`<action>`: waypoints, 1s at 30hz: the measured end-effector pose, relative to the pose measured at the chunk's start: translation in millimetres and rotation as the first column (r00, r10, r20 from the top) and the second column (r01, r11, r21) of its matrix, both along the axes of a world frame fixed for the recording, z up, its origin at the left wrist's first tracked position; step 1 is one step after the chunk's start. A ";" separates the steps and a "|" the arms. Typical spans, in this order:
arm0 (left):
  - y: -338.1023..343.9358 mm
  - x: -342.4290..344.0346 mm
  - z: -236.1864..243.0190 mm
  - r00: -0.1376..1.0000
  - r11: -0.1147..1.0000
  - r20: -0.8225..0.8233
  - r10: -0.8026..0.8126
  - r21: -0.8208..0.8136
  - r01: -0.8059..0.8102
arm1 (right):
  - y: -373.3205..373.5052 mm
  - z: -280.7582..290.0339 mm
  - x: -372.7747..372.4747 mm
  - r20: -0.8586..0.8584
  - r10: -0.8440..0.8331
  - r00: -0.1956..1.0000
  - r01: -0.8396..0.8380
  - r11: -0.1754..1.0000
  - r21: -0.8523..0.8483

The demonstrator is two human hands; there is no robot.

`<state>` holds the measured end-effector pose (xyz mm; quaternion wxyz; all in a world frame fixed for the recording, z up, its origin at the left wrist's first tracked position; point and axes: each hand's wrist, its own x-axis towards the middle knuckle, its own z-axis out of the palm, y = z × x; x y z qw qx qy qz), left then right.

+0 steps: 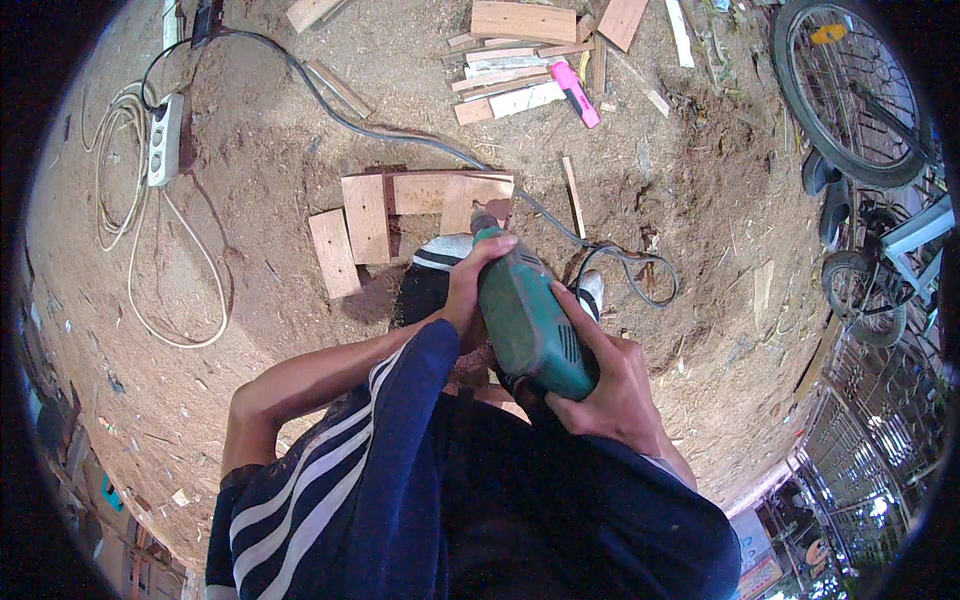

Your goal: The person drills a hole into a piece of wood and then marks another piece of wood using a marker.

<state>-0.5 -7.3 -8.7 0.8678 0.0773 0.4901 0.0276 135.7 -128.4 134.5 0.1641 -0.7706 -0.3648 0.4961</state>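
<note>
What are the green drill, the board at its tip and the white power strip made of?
Green drill: probably hard plastic, dull and scuffed, with moulded-looking vent slots.
Board: apparently bare wood, matt reddish-brown with straight-cut edges.
White power strip: likely smooth plastic, evenly coloured.

Cable (677,286) is looping right of drill (520,312); scrap pile (500,80) is blocking far side; dirt (272,245) is lying open left of boards (367,218).

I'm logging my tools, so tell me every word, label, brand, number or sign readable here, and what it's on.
No text is clear enough to quote.
Pink tool: dark marking, too small to read.
Green drill: no lettering visible.
Coloured panel, lower right: too blurred to read.
</note>
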 end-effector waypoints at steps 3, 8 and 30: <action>5.1 1.5 6.3 0.997 0.999 0.059 -0.042 -0.026 0.044 | -1.7 -1.1 -0.9 0.017 -0.007 1.000 0.007 0.999 0.035; 4.5 2.0 8.9 0.999 0.999 0.017 -0.032 0.004 0.032 | 0.4 0.3 -0.9 0.005 -0.009 1.000 0.009 1.000 0.012; 7.8 7.2 21.1 0.999 0.999 0.020 -0.046 0.019 0.046 | 1.0 1.6 -0.5 -0.016 -0.008 1.000 0.008 1.000 -0.005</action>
